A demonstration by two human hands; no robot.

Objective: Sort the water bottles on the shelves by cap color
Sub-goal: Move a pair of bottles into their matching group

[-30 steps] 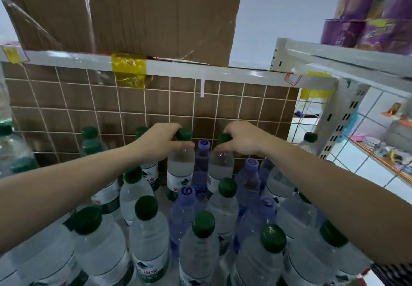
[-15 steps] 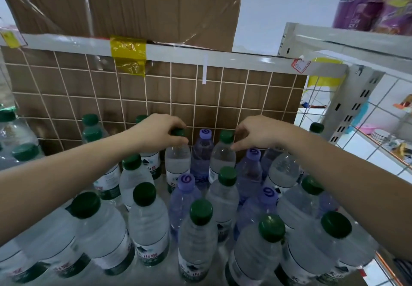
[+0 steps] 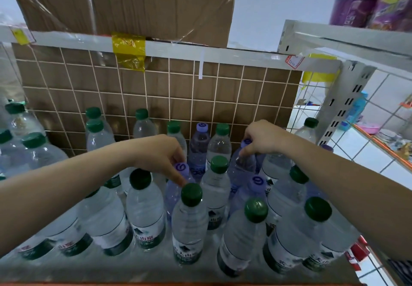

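Observation:
Many clear water bottles stand crowded on a grey shelf (image 3: 133, 268). Most have green caps, such as one at the front (image 3: 191, 194); a few bluish bottles with purple caps stand among them in the middle, one at the back (image 3: 202, 127). My left hand (image 3: 160, 154) reaches down from the left, its fingers pinched around the neck of a purple-capped bottle (image 3: 181, 167). Over on the right, my right hand (image 3: 264, 138) is closed over the top of another purple-capped bottle (image 3: 243, 167), and its cap shows only partly.
A wire grid backed with brown cardboard (image 3: 156, 98) closes the shelf's back. A cardboard box (image 3: 156, 2) sits on the white shelf edge (image 3: 223, 56) above. A perforated upright (image 3: 347, 98) and a neighbouring shelf with purple packages (image 3: 374, 2) stand to the right.
Both hands left the green-capped bottles in the back row. The left moved nearer to me onto a purple-capped bottle; the right moved right onto another purple-capped one.

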